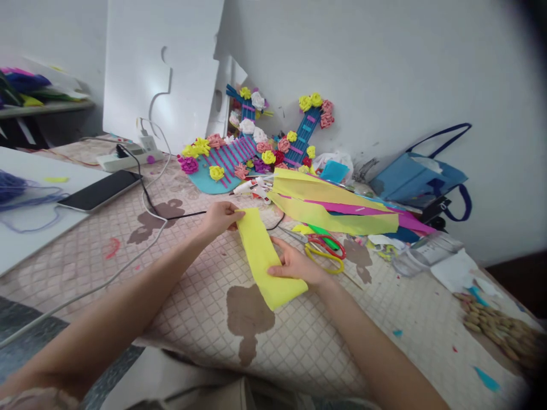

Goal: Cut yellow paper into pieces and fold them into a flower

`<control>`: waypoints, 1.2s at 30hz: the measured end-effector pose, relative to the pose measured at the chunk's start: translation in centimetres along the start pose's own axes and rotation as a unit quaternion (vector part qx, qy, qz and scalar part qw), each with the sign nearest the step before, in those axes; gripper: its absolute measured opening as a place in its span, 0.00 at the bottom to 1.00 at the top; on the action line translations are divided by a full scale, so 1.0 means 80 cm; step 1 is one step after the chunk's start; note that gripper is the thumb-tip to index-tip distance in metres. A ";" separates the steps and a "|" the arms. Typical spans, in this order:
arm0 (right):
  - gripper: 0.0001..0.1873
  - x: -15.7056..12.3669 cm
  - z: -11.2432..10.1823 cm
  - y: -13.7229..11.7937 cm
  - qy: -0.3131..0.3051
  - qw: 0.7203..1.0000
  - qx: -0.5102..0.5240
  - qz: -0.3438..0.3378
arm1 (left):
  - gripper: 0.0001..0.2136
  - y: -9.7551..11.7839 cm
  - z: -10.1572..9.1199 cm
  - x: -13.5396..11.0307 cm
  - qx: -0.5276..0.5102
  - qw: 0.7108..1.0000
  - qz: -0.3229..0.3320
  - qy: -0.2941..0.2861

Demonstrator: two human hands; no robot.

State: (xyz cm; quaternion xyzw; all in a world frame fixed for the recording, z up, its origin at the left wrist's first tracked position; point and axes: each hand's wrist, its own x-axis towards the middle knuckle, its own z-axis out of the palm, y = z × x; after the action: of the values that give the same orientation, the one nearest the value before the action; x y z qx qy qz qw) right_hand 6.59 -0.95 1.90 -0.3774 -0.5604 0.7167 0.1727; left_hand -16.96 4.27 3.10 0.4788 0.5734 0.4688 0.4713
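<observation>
A strip of yellow crepe paper hangs between my two hands above the table, its lower end curling over to the right. My left hand pinches the strip's upper left corner between thumb and fingers. Further down, my right hand grips the strip's right edge, with the thumb on top and the fingers behind. Just right of that hand lie scissors with red and yellow handles. Behind the strip rests a white hot glue gun. Longer yellow and pink paper sheets lie behind my right hand.
Paper-flower decorations stand against the wall. A tablet, a power strip and a trailing white cable are at left. On the right are a blue bag, a clear plastic container and a heap of nuts.
</observation>
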 end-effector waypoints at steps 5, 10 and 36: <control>0.59 -0.007 0.015 0.000 -0.009 0.999 -0.025 0.028 | 0.16 -0.008 -0.024 -0.028 0.002 1.000 -0.008 0.012; 0.54 -0.015 0.028 -0.002 0.011 0.993 -0.113 0.021 | 0.15 -0.029 -0.041 -0.037 0.052 0.998 -0.001 0.027; 0.28 0.060 0.047 -0.014 -0.076 0.716 -0.649 -0.247 | 0.09 -0.052 -0.049 -0.024 0.345 0.917 0.176 0.094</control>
State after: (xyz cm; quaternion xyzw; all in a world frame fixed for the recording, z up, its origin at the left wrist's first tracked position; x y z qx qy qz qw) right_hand 0.45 0.11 1.63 -0.1891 -0.9725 0.1354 0.0133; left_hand -21.11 1.62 -0.40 0.6586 0.6478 0.3602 0.1299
